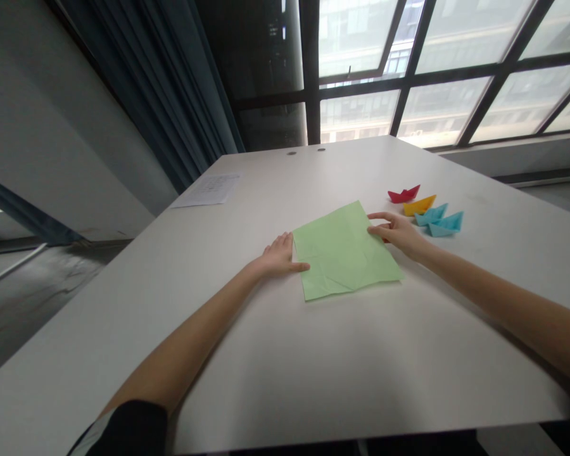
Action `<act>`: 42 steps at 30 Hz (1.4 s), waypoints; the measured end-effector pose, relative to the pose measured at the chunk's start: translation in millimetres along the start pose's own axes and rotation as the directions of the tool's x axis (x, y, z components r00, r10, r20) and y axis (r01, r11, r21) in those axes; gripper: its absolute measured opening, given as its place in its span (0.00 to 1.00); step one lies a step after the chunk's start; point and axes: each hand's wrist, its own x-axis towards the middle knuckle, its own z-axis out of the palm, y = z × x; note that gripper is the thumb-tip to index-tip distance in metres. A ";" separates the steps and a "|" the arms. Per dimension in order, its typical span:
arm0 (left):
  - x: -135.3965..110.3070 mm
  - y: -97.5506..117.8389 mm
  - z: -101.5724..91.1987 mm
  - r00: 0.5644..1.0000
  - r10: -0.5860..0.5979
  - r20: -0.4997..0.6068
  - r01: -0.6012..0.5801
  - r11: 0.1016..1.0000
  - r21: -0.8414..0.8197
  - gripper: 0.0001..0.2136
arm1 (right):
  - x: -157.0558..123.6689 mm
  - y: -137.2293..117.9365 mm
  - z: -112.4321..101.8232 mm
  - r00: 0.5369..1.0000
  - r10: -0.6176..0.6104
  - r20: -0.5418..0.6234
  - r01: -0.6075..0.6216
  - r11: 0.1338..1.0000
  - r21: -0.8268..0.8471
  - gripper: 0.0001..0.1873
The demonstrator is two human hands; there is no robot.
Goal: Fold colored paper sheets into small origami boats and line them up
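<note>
A light green sheet of paper [344, 250] with faint creases lies on the white table in front of me. My left hand [279, 256] rests at the sheet's left edge, its fingers stretched out and its thumb lying on top of the paper. On the opposite side, my right hand [396, 233] holds the right edge, with the thumb over the paper and some fingertips hidden. Just beyond that hand stand folded paper boats: a red boat [403, 194], a yellow boat [420, 206] and two light blue boats, the nearer blue boat [446, 225] closest to my right wrist.
A printed white sheet [209, 190] lies near the left edge of the white table [285, 380]. Two round holes are at the table's far end. A blue curtain [171, 82] hangs on the left, and large windows [361, 38] stand behind the table.
</note>
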 end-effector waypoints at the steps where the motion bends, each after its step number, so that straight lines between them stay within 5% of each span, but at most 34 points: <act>1: 0.2 0.0 -1.0 1.000 0.001 0.013 -0.001 1.000 0.007 0.50 | 0.9 2.9 -1.6 1.000 -0.028 -0.005 0.028 0.997 -0.072 0.28; 4: -0.1 0.9 -5.2 0.999 0.009 0.048 -0.009 1.000 0.015 0.46 | 1.4 8.7 -5.1 0.976 -0.217 0.007 0.206 0.915 -0.348 0.30; 8: -1.7 2.7 -9.5 0.997 0.030 0.070 -0.031 1.000 0.008 0.45 | -1.6 10.4 -5.2 0.863 -0.448 0.233 0.488 0.620 -0.614 0.17; 13: -0.7 2.8 -9.9 0.998 0.023 0.058 -0.024 1.000 0.011 0.45 | -3.8 14.3 -2.5 0.788 -0.414 0.456 0.614 0.479 -0.627 0.17; 21: 3.3 -0.4 -9.0 0.998 -0.043 -0.036 0.044 0.999 0.021 0.35 | -11.7 2.0 -2.2 0.778 -0.427 0.460 0.616 0.375 -0.693 0.20; 27: 6.7 -7.6 -7.7 0.996 -0.002 -0.091 0.003 1.000 0.019 0.32 | -15.0 -4.8 0.7 0.760 -0.399 0.512 0.646 0.380 -0.662 0.19; 35: 9.9 -8.6 -13.0 0.982 0.058 -0.177 -0.070 0.996 -0.060 0.26 | 2.4 24.7 -10.9 0.909 -0.311 0.277 0.402 0.478 -0.781 0.33; 42: 8.8 -7.9 -12.4 0.965 -0.001 -0.261 -0.076 0.955 -0.286 0.21 | 6.0 24.2 -11.8 0.929 -0.297 0.219 0.365 0.650 -0.667 0.34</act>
